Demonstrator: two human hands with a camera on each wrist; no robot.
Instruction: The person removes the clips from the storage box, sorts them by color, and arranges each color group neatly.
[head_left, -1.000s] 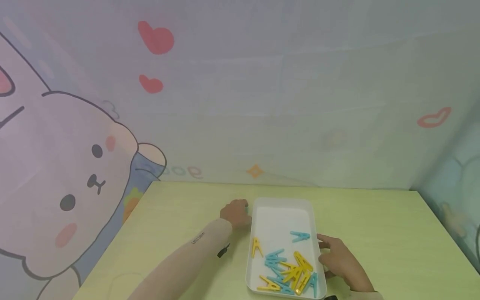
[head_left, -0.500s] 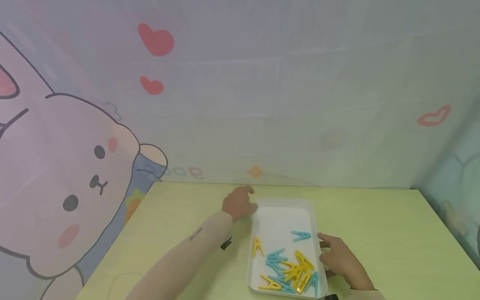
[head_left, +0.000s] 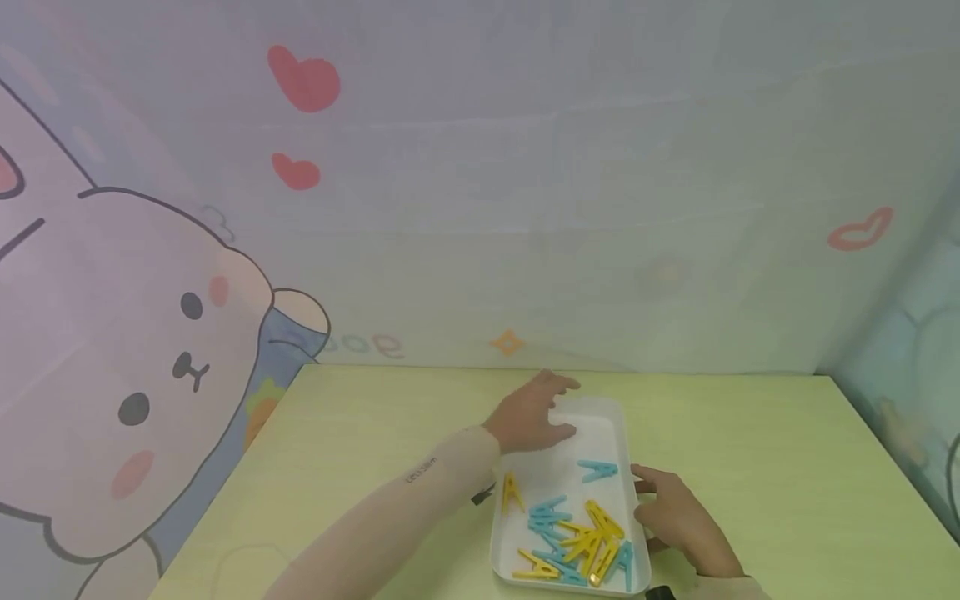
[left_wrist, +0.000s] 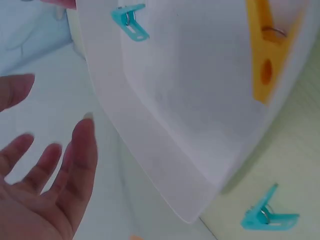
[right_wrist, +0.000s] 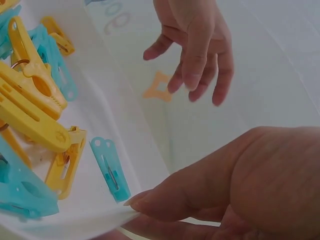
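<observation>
My left hand (head_left: 528, 417) is over the far left part of a white tray (head_left: 615, 442), its fingers spread and nothing between them. In the left wrist view, a blue clothespin (left_wrist: 267, 216) lies on the table just outside the tray; the left hand and forearm hide it in the head view. At the tray's right side my right hand (head_left: 678, 517) pinches the rim, thumb (right_wrist: 165, 197) on top and fingers outside. Inside the tray, yellow clothespins (head_left: 603, 521) and blue clothespins (head_left: 549, 510) heap at the near end. One blue clothespin (head_left: 597, 471) lies apart near the right wall.
A light green table (head_left: 750, 467) extends to both sides of the tray. Behind it hangs a pale printed cloth (head_left: 480, 208) with hearts and a large rabbit (head_left: 165, 333). A single yellow clothespin (head_left: 512, 492) leans near the tray's left wall.
My left hand has left a blue clothespin beside the tray's left side, risen, and swung right over the tray with its fingers spread. My right hand has stayed on the rim.
</observation>
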